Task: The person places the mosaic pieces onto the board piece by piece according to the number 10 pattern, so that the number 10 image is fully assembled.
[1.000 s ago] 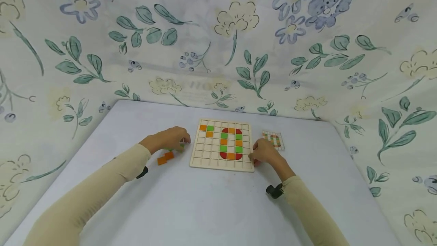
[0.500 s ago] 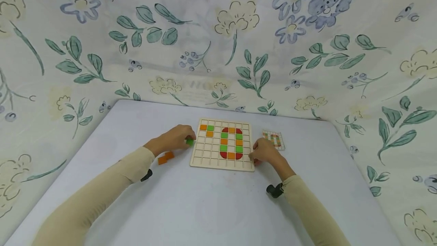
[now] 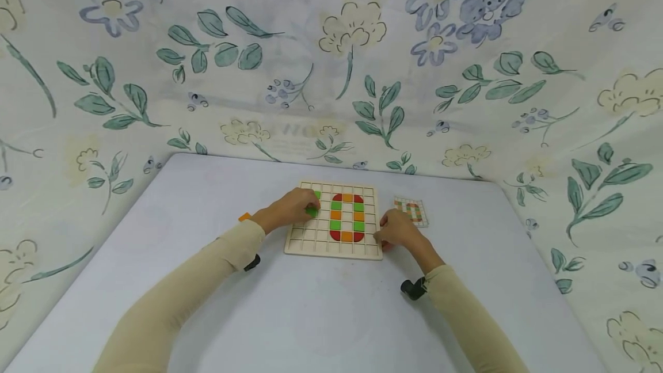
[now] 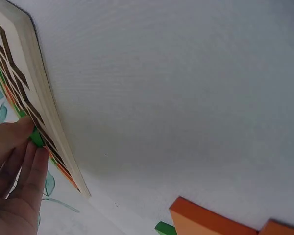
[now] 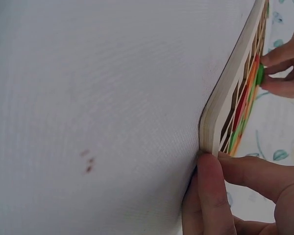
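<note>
My left hand point(image 3: 292, 207) pinches a green square tile point(image 3: 312, 212) between thumb and fingers, over the left part of the wooden grid board point(image 3: 316, 248). In the left wrist view, the green tile point(image 4: 36, 138) stands tilted at the board's surface. Red, orange and green tiles point(image 3: 335, 225) form an upright ring on the board. Another green tile point(image 3: 317, 194) shows just beyond the left fingers, which cover the squares around it. My right hand point(image 3: 397, 229) grips the board's right edge close to the near corner, thumb on top and fingers along the side in the right wrist view.
A small printed card point(image 3: 419, 217) with a coloured grid pattern lies right of the board, partly behind the right hand. Loose orange tiles point(image 4: 206, 220) and a green tile point(image 4: 164, 228) lie on the white table left of the board. A floral cloth point(image 3: 311, 73) hangs behind.
My left hand has picked up a green tile from the loose pieces and carried it right, over the board. The right hand keeps its place at the edge. The head view has shifted slightly.
</note>
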A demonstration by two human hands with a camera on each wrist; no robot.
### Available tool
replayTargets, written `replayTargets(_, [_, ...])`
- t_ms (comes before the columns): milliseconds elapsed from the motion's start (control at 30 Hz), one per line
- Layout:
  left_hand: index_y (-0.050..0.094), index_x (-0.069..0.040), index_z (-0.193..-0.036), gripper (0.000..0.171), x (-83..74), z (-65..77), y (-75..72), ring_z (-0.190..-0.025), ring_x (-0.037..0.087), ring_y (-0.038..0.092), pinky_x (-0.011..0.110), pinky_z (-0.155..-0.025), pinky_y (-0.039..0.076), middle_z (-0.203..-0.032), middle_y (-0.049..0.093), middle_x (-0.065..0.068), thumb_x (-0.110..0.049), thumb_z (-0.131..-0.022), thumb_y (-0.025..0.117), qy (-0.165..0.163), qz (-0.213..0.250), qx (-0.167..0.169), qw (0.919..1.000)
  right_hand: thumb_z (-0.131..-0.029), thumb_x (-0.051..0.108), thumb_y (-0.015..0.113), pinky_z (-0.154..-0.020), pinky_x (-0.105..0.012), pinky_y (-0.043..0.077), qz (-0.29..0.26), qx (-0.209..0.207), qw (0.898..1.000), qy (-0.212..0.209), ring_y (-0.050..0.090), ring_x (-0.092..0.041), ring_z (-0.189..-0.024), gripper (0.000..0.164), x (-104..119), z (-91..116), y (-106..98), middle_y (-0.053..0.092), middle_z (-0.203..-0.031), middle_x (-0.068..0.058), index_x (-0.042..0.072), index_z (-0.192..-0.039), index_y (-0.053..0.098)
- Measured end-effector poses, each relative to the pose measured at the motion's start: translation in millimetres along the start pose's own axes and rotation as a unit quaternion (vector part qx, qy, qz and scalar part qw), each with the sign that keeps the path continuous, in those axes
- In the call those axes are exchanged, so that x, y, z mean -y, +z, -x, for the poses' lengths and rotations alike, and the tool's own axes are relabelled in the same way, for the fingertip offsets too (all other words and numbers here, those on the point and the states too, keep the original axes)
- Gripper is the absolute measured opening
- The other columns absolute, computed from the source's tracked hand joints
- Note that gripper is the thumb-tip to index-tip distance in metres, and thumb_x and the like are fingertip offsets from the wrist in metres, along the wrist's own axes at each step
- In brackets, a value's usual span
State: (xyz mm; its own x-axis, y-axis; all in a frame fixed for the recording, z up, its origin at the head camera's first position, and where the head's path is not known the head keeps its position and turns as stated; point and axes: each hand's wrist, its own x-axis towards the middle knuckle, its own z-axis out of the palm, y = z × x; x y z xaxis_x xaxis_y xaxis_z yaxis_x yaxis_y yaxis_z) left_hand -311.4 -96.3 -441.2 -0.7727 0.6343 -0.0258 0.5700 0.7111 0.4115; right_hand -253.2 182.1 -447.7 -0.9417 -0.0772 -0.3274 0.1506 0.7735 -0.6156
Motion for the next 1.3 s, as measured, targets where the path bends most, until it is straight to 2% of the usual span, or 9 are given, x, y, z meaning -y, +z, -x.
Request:
replayTargets(200, [0.077, -0.003, -0.095, 0.018, 4.4, 2.2, 2.4, -0.092, 0.017, 0.063, 0.03, -0.082, 0.053, -0.094, 0.068, 0.002, 0.007, -0.08, 0.074, 0.025, 0.001, -0.016, 0.9996, -0.084, 0.01, 0.075, -0.057, -0.028, 0.055, 0.007, -0.001, 1.0, 0.003, 0.066, -0.019, -0.057, 0.029, 3, 0, 1, 0.065, -0.075, -0.011, -0.006, -0.102, 0.059])
replayTargets(300, [0.078, -0.003, -0.092, 0.017, 3.2, 6.5, -0.7, -0.09, 0.018, 0.063, 0.031, -0.081, 0.054, -0.092, 0.069, 0.003, 0.009, -0.082, 0.071, 0.043, 0.001, -0.007, 0.999, -0.083, 0.01, 0.076, -0.057, -0.029, 0.055, 0.007, -0.001, 1.0, -0.001, 0.066, -0.019, -0.057, 0.029, 3, -1, 1, 0.065, -0.075, -0.012, -0.006, -0.101, 0.059])
replayTargets(367, [0.077, -0.001, -0.097, 0.019, 2.3, 10.7, -4.3, -0.096, 0.021, 0.063, 0.034, -0.085, 0.053, -0.098, 0.07, 0.006, 0.009, -0.085, 0.067, 0.054, -0.009, 0.006, 0.9985, -0.083, 0.011, 0.076, -0.058, -0.028, 0.055, 0.007, -0.001, 1.0, -0.002, 0.067, -0.019, -0.057, 0.03, 4, -2, 1, 0.065, -0.075, -0.011, -0.006, -0.101, 0.059])
replayTargets(467, [0.073, -0.001, -0.11, 0.024, 3.7, 20.3, -13.7, -0.112, 0.027, 0.059, 0.041, -0.099, 0.046, -0.114, 0.068, 0.008, 0.004, -0.088, 0.064, 0.039, -0.025, 0.025, 0.9986, -0.083, 0.011, 0.076, -0.059, -0.028, 0.054, 0.008, 0.001, 1.0, -0.001, 0.067, -0.018, -0.058, 0.03, 3, -3, 1, 0.065, -0.075, -0.011, -0.005, -0.102, 0.059])
replayTargets(567, [0.07, -0.004, -0.117, 0.029, 12.6, 35.3, -25.8, -0.122, 0.03, 0.052, 0.045, -0.106, 0.039, -0.123, 0.064, 0.009, 0.0, -0.089, 0.065, 0.002, -0.035, 0.036, 0.9987, -0.084, 0.012, 0.075, -0.059, -0.028, 0.053, 0.014, 0.0, 1.0, 0.0, 0.066, -0.017, -0.058, 0.03, 2, -4, 1, 0.065, -0.075, -0.01, -0.005, -0.102, 0.059])
replayTargets(767, [0.07, -0.006, -0.113, 0.029, 41.8, 75.0, -44.1, -0.112, 0.029, 0.055, 0.045, -0.098, 0.046, -0.116, 0.064, 0.008, 0.001, -0.086, 0.07, -0.068, -0.027, 0.069, 0.9949, -0.083, 0.012, 0.075, -0.059, -0.029, 0.054, 0.012, 0.002, 1.0, 0.005, 0.067, -0.018, -0.057, 0.031, 1, -2, 0, 0.065, -0.073, -0.011, -0.007, -0.103, 0.059])
replayTargets(967, [0.071, -0.003, -0.111, 0.031, 63.2, 104.3, -45.1, -0.103, 0.028, 0.057, 0.046, -0.096, 0.048, -0.108, 0.064, 0.008, 0.009, -0.082, 0.069, -0.056, -0.046, 0.069, 0.995, -0.084, 0.013, 0.075, -0.06, -0.029, 0.053, 0.022, 0.002, 1.0, -0.001, 0.066, -0.018, -0.057, 0.032, -1, -2, -1, 0.066, -0.073, -0.01, -0.006, -0.104, 0.059])
replayTargets(1100, [0.071, 0.0, -0.111, 0.029, 69.4, 110.3, -42.7, -0.099, 0.027, 0.057, 0.046, -0.094, 0.049, -0.105, 0.064, 0.008, 0.006, -0.083, 0.071, -0.044, -0.057, 0.049, 0.9962, -0.084, 0.012, 0.075, -0.058, -0.029, 0.054, 0.014, 0.002, 1.0, -0.003, 0.067, -0.019, -0.057, 0.031, -2, -1, -1, 0.066, -0.071, -0.01, -0.007, -0.103, 0.059])
replayTargets(1300, [0.072, 0.0, -0.107, 0.025, 72.2, 112.3, -42.4, -0.092, 0.024, 0.058, 0.042, -0.089, 0.052, -0.099, 0.067, 0.006, -0.002, -0.083, 0.075, -0.064, -0.056, 0.02, 0.9962, -0.083, 0.011, 0.075, -0.057, -0.028, 0.055, 0.008, 0.002, 1.0, -0.004, 0.066, -0.019, -0.057, 0.031, 0, 0, 1, 0.066, -0.072, -0.01, -0.007, -0.103, 0.059])
